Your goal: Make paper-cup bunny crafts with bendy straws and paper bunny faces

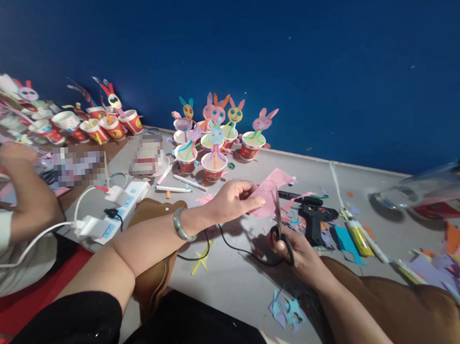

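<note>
A piece of pink paper (270, 189) is pinched between the thumb and fingers of my left hand (239, 198). Round outlines show on the sheet. My right hand (299, 251) grips black-handled scissors (278, 210), fingers through the loops, with the blades upright at the paper's edge. Whether the blades are parted is hard to make out. Just right of the paper, a black glue gun (314, 219) lies on the table among paper scraps. Blue and purple cut scraps (287, 309) lie below my right hand.
Paper cups with rabbit figures (214, 165) stand along the blue wall. A white power strip (123, 209) with plugged-in cables lies left. A plastic bottle (430, 196) and coloured paper pieces (450, 267) are at right. Another person's arm (31, 179) reaches in from the left.
</note>
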Available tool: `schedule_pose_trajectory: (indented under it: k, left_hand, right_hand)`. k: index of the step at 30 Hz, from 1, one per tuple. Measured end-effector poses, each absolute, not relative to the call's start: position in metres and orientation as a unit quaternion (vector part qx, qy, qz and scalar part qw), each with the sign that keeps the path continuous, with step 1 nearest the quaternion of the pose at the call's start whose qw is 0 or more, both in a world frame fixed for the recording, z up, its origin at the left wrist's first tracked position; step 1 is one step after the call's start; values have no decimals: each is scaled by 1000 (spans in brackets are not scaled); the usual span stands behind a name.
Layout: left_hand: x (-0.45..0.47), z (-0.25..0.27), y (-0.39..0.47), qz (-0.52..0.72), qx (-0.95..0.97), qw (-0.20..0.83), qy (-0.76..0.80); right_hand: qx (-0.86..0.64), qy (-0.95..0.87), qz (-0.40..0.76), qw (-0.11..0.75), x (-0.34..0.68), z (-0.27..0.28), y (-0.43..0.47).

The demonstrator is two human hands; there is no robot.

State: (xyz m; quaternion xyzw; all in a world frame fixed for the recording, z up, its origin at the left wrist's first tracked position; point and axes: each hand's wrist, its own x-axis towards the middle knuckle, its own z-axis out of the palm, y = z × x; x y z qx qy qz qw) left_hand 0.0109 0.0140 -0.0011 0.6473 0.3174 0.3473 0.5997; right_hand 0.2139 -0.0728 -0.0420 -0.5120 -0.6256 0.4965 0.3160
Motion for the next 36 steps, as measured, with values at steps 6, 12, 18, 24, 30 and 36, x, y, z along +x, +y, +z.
schedule_pose_trajectory:
  k: [6, 12, 18, 24, 30, 36]
  left_hand:
    - [10, 2, 14, 347, 642, 600, 327]
    - [11, 0, 14, 351, 645, 595, 326]
    - [10, 2, 13, 332, 662, 594, 314]
    - [10, 2, 13, 338, 661, 595, 307]
    - [10, 2, 13, 343, 657, 595, 312]
    - [10, 1, 13, 343, 649, 599, 321]
  right_hand:
    - [-510, -621, 507, 312, 214, -43, -73]
    - [-504, -619, 514, 314, 213, -42, -73]
    - [-499, -633, 494, 324, 216, -46, -74]
    - [-497, -632, 502, 320, 216, -45, -74]
    - [-499, -623, 513, 317, 216, -46, -74]
    - [-506, -630, 500, 310, 217, -47, -74]
